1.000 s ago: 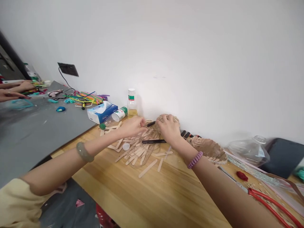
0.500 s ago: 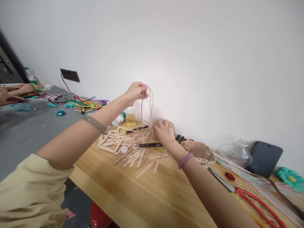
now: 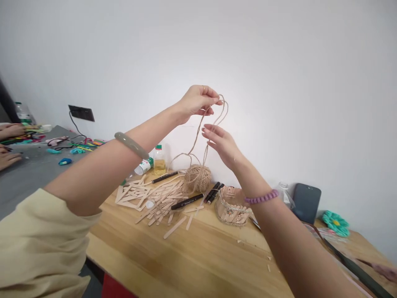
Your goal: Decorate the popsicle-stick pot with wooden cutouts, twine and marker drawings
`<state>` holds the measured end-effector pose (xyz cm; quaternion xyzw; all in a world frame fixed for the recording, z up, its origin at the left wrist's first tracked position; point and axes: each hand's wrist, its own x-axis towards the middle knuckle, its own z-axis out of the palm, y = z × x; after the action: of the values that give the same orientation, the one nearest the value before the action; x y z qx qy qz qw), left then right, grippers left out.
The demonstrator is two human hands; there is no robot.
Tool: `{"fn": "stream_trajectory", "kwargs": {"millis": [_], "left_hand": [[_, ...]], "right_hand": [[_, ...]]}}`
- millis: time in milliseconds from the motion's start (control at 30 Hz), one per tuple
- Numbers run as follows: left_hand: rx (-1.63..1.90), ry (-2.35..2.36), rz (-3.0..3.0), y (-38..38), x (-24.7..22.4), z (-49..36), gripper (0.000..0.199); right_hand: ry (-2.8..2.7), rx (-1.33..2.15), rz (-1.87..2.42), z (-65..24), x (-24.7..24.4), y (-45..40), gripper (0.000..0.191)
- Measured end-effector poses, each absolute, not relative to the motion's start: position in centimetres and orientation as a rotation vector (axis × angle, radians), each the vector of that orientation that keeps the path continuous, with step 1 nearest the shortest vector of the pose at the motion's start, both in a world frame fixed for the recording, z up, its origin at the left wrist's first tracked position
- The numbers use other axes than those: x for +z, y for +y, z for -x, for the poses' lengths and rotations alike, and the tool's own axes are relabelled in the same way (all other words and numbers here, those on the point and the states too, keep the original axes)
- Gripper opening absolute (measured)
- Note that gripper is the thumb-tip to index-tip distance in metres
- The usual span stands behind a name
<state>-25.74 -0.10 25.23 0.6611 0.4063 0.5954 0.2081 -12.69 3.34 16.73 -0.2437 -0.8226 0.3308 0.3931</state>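
Observation:
My left hand [image 3: 198,100] is raised in front of the wall, its fingertips pinched on loops of jute twine [image 3: 197,138]. The strands hang from there down to the ball of twine [image 3: 200,179] on the wooden table. Just below and to the right is my right hand [image 3: 226,147]. Its fingers are stretched out beside the hanging strands, with nothing gripped in them. Wooden craft sticks [image 3: 170,194] lie in a loose pile left of the ball. A black marker [image 3: 187,202] rests in front of it.
A small craft-stick basket [image 3: 229,209] stands right of the ball, near more black markers [image 3: 213,193]. Behind the pile is a bottle of yellow liquid [image 3: 159,162]. A dark phone [image 3: 306,202] leans on the wall. Another person's hands [image 3: 10,131] are at the far left.
My right hand has left the ball of twine and risen toward the strands. My left hand has moved up and to the right, still holding twine. The view has shifted.

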Motion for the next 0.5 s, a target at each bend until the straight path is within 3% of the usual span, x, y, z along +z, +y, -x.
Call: {"fn": "stream_trajectory", "kwargs": {"millis": [200, 500], "left_hand": [[1.824, 1.441, -1.932, 0.5, 24.5, 28.0, 0.005], [1.738, 1.755, -1.766, 1.3, 20.6, 33.2, 0.005]], "right_hand": [[-1.835, 1.104, 0.615, 6.1, 19.8, 3.8, 0.022], [-1.822, 1.529, 0.911, -4.1, 13.6, 0.8, 0.025]]}}
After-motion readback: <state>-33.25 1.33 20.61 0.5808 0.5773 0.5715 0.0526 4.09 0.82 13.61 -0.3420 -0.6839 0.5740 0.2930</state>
